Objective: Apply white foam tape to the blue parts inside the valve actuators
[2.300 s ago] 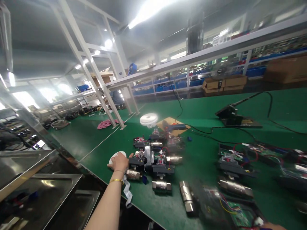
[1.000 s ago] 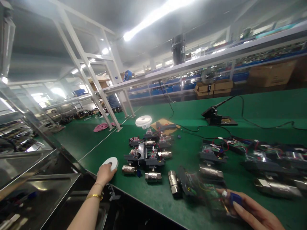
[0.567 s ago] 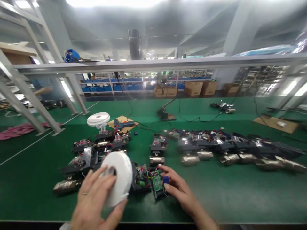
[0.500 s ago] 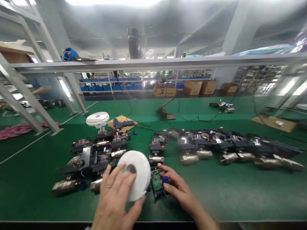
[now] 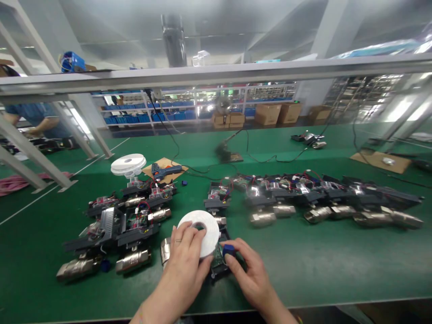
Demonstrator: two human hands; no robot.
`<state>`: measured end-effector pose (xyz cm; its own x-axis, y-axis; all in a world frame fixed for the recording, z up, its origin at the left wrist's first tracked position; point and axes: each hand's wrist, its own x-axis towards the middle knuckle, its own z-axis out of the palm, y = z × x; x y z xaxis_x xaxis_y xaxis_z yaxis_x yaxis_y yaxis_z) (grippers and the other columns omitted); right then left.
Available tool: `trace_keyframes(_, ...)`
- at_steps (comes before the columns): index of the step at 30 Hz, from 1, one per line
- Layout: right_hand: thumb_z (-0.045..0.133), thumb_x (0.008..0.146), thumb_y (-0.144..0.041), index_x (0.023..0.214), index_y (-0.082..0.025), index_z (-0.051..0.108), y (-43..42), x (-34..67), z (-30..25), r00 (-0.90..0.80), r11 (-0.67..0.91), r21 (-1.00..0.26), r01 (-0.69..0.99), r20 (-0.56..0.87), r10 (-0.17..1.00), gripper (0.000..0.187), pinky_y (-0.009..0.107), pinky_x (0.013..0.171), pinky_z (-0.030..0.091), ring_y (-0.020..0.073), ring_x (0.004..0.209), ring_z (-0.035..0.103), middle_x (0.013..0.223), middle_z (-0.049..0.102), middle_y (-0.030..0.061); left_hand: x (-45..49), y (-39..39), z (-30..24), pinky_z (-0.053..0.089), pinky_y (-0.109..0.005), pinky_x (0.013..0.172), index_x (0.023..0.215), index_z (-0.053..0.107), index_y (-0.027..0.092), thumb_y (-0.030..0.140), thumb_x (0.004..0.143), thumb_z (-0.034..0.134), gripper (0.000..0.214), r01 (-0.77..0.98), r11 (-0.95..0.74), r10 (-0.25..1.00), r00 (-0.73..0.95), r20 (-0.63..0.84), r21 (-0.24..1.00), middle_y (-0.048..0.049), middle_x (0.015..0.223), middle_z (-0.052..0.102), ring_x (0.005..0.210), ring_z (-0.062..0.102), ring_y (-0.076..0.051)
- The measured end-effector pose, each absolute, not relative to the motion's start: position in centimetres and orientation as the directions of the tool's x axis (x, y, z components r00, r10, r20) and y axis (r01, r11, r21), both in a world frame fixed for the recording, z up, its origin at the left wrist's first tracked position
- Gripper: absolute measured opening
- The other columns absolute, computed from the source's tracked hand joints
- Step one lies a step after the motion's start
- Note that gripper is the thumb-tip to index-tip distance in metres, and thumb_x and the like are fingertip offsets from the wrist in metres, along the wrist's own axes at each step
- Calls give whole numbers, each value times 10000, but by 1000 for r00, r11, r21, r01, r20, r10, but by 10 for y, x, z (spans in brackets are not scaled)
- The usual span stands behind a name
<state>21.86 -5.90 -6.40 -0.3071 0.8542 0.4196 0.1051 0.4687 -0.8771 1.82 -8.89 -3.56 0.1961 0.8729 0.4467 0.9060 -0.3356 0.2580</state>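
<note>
My left hand [image 5: 186,257] grips a white roll of tape [image 5: 202,223], holding it over a valve unit with an exposed circuit board [image 5: 218,263] near the front edge of the green bench. My right hand [image 5: 248,269] rests on that unit, thumb and fingers pinched on a small blue part [image 5: 228,249] on the board. The roll hides most of the board beneath it.
A cluster of black valve units with metal fittings [image 5: 114,225] lies to the left, and a long row of them [image 5: 320,198] to the right. Further back are white tape rolls [image 5: 128,164], a blue glue gun on cardboard [image 5: 166,169] and a soldering stand [image 5: 229,156]. A person [image 5: 35,118] works at far left.
My left hand picked the white roll up from the bench's left edge and carried it right, over the unit. The right hand stayed on the blue part. The view swung right.
</note>
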Motion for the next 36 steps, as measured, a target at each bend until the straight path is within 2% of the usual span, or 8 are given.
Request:
trace_keyframes(2,563,980,-293,1119,-221,692,-60,214,-63,-276,524,-843,122,478,834,202,254,754,534,178,841,663,906,689,45,17,-88,-35,461,-672,1048,1288,526,193,179,860,580,432,902,-333,880,193,434,274,-129,1239,572,1292,432,-370)
trace_keyframes(6,578,968,-222,1215,-244,621,-61,208,-69,-203,575,-798,181,541,816,252,235,819,553,167,934,699,1047,720,37,16,-84,-28,470,-625,1059,1283,556,173,197,873,584,412,879,-320,913,187,363,353,-136,1257,568,1302,416,-366)
trace_keyframes(11,567,956,-180,1211,-252,591,-63,206,-71,-181,628,-741,239,601,778,266,237,789,564,161,892,705,1030,719,27,19,-81,-10,329,-666,1154,1301,573,168,249,917,529,395,862,-209,976,154,155,462,-128,1299,553,1354,354,-363)
trace_keyframes(14,513,968,-148,1270,-237,569,-65,204,-67,-216,683,-672,286,649,729,320,268,788,568,176,911,689,1039,707,54,21,-81,-5,283,-679,1170,1326,556,169,251,924,498,414,858,-177,984,146,101,481,-127,1334,531,1371,324,-361)
trace_keyframes(22,548,944,-134,1211,-210,560,-63,199,-67,-190,732,-615,293,713,675,278,252,673,562,158,770,661,942,677,50,21,-80,-9,252,-670,1184,1315,562,167,272,926,482,411,836,-195,979,138,148,513,-133,1308,525,1352,328,-348)
trace_keyframes(29,533,941,-102,1209,-189,567,-61,199,-61,-224,760,-589,275,730,646,284,271,725,566,167,826,654,933,670,58,22,-79,-7,240,-667,1192,1319,560,148,260,920,481,421,825,-193,980,141,137,532,-137,1299,523,1348,328,-342)
trace_keyframes(36,530,923,-47,1222,-174,574,-58,193,-66,-215,789,-538,298,767,604,328,306,750,566,188,861,645,958,681,78,23,-80,-10,305,-643,1174,1279,576,160,235,904,489,391,825,-234,966,139,216,514,-132,1277,542,1331,373,-326)
